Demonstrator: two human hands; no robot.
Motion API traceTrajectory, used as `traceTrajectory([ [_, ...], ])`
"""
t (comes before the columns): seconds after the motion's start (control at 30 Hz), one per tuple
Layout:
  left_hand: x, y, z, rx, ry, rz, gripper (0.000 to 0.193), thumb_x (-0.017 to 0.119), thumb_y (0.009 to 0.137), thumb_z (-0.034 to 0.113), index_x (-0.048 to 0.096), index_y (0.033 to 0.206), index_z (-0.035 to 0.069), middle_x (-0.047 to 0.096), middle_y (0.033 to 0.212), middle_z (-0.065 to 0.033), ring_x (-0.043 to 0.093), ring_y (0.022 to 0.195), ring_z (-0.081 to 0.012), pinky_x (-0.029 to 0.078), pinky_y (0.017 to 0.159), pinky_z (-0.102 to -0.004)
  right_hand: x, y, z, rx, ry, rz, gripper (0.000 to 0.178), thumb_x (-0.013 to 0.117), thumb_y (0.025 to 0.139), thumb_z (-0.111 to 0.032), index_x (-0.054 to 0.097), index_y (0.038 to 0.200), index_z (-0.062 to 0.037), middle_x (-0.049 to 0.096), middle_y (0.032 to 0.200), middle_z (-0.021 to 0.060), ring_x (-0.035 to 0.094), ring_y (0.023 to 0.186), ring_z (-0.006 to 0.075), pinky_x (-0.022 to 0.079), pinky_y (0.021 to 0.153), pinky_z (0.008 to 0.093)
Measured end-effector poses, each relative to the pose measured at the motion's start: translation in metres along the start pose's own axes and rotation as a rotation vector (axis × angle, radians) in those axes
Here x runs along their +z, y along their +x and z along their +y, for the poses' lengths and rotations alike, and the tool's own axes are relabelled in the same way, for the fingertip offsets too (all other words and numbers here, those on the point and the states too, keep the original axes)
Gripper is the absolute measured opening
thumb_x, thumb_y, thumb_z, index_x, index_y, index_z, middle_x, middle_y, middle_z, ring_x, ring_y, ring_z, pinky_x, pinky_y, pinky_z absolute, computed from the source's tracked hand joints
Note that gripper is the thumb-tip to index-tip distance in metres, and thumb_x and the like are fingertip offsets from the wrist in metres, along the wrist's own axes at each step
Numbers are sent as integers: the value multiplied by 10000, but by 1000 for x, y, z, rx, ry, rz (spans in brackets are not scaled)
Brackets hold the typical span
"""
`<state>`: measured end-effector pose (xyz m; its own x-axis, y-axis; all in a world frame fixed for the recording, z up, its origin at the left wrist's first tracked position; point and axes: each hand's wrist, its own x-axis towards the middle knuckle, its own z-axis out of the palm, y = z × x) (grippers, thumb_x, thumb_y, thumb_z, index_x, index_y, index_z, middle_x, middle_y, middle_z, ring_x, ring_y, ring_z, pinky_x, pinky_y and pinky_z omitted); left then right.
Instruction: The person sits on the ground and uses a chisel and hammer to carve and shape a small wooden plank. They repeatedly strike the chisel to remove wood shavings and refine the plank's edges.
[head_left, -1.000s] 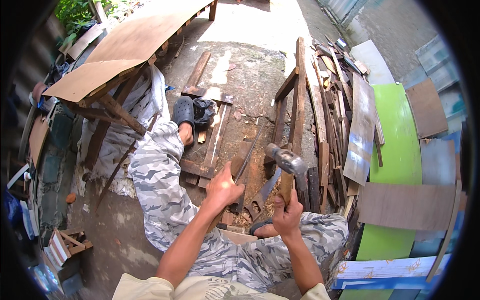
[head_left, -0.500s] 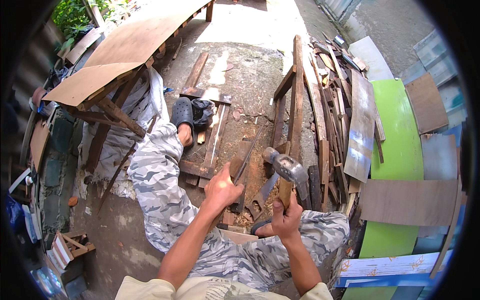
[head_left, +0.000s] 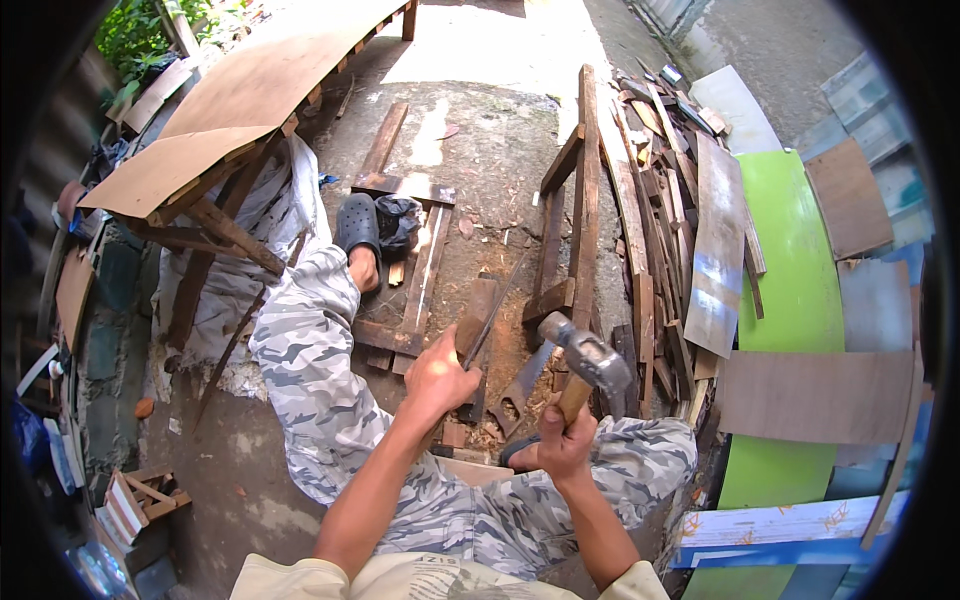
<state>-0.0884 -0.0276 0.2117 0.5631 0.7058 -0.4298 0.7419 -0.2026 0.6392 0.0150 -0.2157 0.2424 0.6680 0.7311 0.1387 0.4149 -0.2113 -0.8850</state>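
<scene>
Hammer: raised above the person's lap, steel head up and tilted to the left, wooden handle running down into the right hand.
Right hand: fingers clamped round the lower part of the hammer handle, forearm coming in from the lower edge.
Left hand: fingers closed on the lower end of a long thin metal bar, knuckles toward the camera.
Metal bar: slim and dark, slanting up and to the right from the left hand, its far end over the brown plank; whether the tip touches the wood I cannot tell.
Brown plank: short board lying on the ground just beyond the left hand, wood chips scattered near it.
Legs: camouflage trousers, left leg stretched forward with a dark clog resting on a flat wooden frame on the concrete.
Upright frame: rough timber pieces standing just beyond the hammer.
Right side: heap of scrap boards, then a bright green panel and a brown plywood sheet lying across it.
Left side: worktop of plywood sheets on slanted wooden legs, well apart from the hands.
</scene>
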Motion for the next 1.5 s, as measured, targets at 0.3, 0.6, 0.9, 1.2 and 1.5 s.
traceTrajectory([
  [0.3, -10, 3, -17, -60, 8, -31, 843, 718, 779, 311, 401, 1532, 104, 640, 1327, -244, 608, 1252, -379, 471, 1055, -439, -8, 16, -48, 112, -59, -91, 312, 641, 1021, -321, 593, 969, -18, 616, 598, 115, 671, 532, 286, 485, 504, 392],
  [0.6, -6, 4, -2, 54, -2, -111, 782, 723, 776, 260, 444, 1478, 60, 655, 1303, -234, 624, 1215, -392, 490, 1026, -459, 13, 4, 15, 137, -550, -352, 302, 662, 999, -334, 604, 958, -41, 624, 614, 188, 663, 582, 399, 496, 527, 434],
  [0.9, 5, -5, -5, 82, 17, -37, 753, 725, 781, 286, 477, 1448, 41, 643, 1327, -229, 620, 1226, -384, 486, 1041, -456, -4, 6, -28, 123, 127, 76, 401, 628, 1030, -414, 587, 922, -30, 525, 648, 3, 498, 599, 96, 392, 514, 306],
  [1.2, -15, 1, -1, 22, -53, -123, 826, 694, 781, 309, 425, 1532, 95, 588, 1423, -222, 562, 1318, -371, 441, 1107, -424, -2, -4, 18, 206, -291, -48, 290, 642, 1020, -311, 625, 970, -26, 581, 587, 136, 661, 550, 298, 456, 506, 407],
  [1.5, -11, 3, 0, 0, -9, -127, 826, 687, 777, 301, 422, 1534, 107, 590, 1426, -209, 560, 1323, -364, 437, 1111, -420, 2, -4, 9, -71, -104, -15, 258, 642, 1014, -284, 619, 1002, -27, 617, 588, 144, 681, 544, 323, 488, 511, 382],
])
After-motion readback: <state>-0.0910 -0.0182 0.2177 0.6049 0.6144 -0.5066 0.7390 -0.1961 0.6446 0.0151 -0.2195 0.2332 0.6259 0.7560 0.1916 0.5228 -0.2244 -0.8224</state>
